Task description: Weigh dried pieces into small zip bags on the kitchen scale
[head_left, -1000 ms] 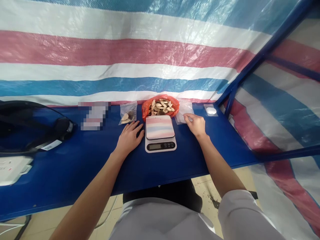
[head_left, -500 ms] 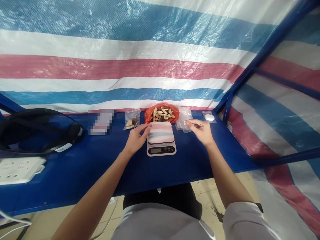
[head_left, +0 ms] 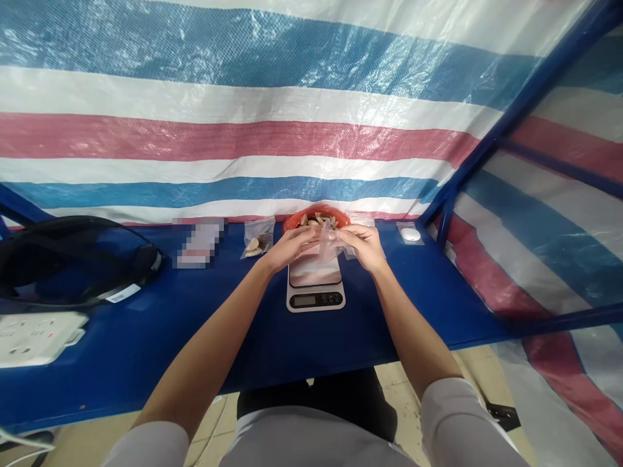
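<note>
Nearest the body, the bare front of the blue table (head_left: 272, 350) leads up to a white kitchen scale (head_left: 315, 279), its display toward the person; no figure can be read on it. Over the back half of its plate is a small clear plastic bag (head_left: 328, 244), between the two hands. The right hand (head_left: 363, 245) has thumb and fingertips together on the bag's right side — a light pinch, by the look of it. The left hand (head_left: 293, 248) reaches in with fingers stretched out; whether they grip the film or only lie against it, I cannot tell. Thin film like this could cling to itself or slip if only one hand truly has it, and wrists this low could knock the plate and upset a reading. Just behind, a red bag (head_left: 338, 212) stands open with pale dried slices (head_left: 316, 220); a careless knuckle might catch its rim and spill some. To its left lies a clear packet (head_left: 260, 235) with a few pieces inside; well off to the right, a white round object (head_left: 411, 234) in a sachet. Striped sheeting (head_left: 233, 139) closes the back.
</note>
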Available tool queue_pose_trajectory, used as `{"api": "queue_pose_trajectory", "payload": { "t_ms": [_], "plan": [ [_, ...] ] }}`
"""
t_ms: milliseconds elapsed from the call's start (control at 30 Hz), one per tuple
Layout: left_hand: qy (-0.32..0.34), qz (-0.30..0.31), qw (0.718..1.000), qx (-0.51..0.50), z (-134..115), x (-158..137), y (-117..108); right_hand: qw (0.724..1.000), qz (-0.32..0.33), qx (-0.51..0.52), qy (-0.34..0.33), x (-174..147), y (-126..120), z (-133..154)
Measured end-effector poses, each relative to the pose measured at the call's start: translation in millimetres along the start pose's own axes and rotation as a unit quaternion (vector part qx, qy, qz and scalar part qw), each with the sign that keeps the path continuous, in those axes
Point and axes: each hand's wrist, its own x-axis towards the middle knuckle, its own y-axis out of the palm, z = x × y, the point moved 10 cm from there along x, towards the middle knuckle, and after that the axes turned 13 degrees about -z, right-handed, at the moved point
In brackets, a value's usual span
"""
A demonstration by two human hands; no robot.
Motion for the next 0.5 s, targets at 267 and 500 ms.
{"api": "queue_pose_trajectory", "payload": {
  "t_ms": [267, 500],
  "plan": [
    [-0.036, 0.036, 0.998, -0.02, 4, 13, -11, 0.999, -0.03, 0.013, 0.034, 11, -4, -24],
    [-0.066, 0.015, 0.998, 0.001, 11, 18, -24, 0.99, -0.129, 0.022, 0.051, 17, -33, -42]
  ]
}}
